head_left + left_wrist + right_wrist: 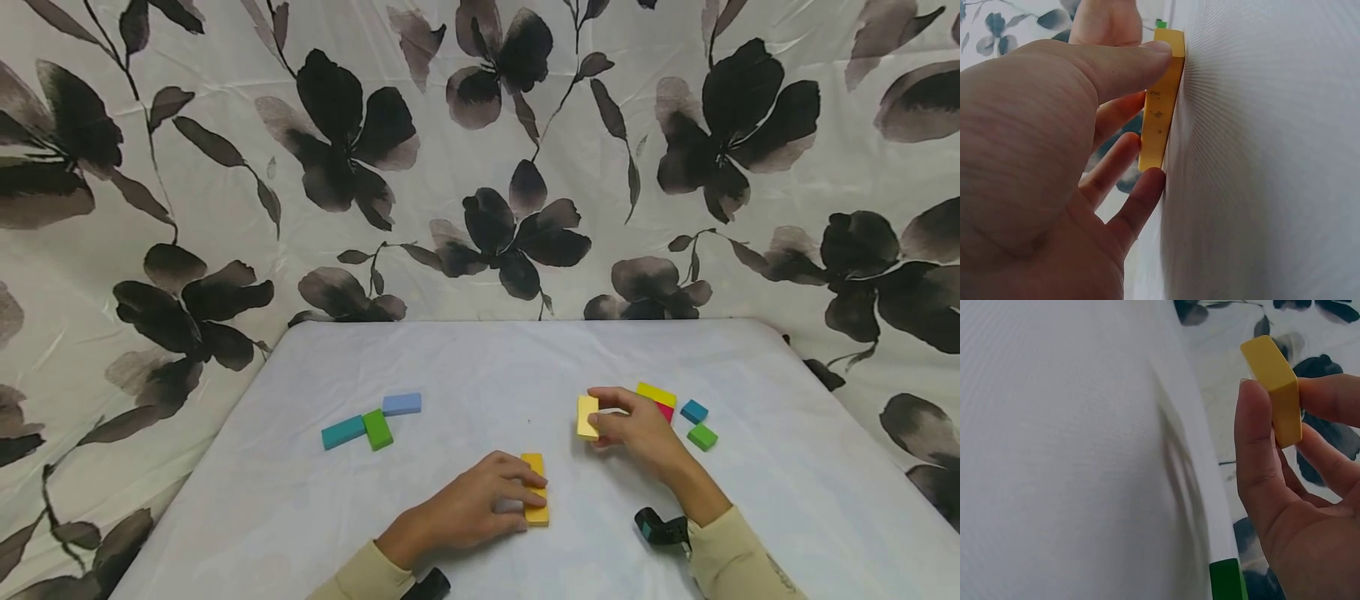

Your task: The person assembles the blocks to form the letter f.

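Observation:
My right hand (637, 427) pinches a small yellow block (587, 417) between thumb and fingers. In the right wrist view that yellow block (1275, 390) is held tilted above the white cloth. Lower and to the left, my left hand (480, 500) holds a longer orange-yellow block (536, 514) lying on the table. The left wrist view shows the thumb at one end of this block (1159, 112) and the fingers along its far side and other end. Small dark marks show on the block's side.
Behind the right hand lie a yellow block (656, 393) and a partly hidden red block (665, 411). Beside them are a blue block (694, 411) and a green block (702, 437). To the left, a teal block (343, 433), a green block (378, 429) and a light blue block (402, 404) form a row.

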`<state>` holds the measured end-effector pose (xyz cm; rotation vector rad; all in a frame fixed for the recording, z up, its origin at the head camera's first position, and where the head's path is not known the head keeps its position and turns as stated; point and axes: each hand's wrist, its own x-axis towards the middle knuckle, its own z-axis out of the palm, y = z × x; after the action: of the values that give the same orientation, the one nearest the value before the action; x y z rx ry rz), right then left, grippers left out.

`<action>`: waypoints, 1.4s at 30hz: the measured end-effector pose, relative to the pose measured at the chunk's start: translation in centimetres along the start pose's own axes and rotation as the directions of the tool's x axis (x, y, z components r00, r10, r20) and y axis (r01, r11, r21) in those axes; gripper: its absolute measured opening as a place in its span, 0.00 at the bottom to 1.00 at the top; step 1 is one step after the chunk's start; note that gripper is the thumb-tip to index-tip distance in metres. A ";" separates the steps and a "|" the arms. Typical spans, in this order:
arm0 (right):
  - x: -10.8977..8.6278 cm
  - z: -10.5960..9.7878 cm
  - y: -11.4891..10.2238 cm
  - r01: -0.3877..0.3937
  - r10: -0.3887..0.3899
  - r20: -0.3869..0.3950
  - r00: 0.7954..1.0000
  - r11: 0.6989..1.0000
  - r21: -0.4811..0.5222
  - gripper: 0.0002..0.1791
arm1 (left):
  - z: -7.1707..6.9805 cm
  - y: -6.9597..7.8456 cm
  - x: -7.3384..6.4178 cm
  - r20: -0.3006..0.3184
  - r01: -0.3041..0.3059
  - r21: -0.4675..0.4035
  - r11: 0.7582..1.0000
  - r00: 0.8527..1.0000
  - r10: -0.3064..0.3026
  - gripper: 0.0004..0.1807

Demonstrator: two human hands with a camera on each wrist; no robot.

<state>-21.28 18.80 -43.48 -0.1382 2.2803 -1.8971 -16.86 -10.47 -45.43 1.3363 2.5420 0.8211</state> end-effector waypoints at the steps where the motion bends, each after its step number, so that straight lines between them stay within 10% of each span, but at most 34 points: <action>1: 0.1 0.0 -0.1 -0.002 0.002 0.002 1.000 1.000 0.000 0.29 | 0.0 0.0 0.0 -0.001 -0.001 -0.002 1.000 1.000 0.001 0.18; 42: 2.2 3.4 -0.8 0.004 0.000 0.167 0.986 1.000 -0.026 0.27 | 0.0 0.1 0.0 -0.011 -0.022 0.031 0.999 1.000 0.023 0.17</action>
<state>-22.83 14.95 -43.41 -0.2917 2.1950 -1.7835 -16.82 -10.43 -45.37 1.3757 2.5628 0.7990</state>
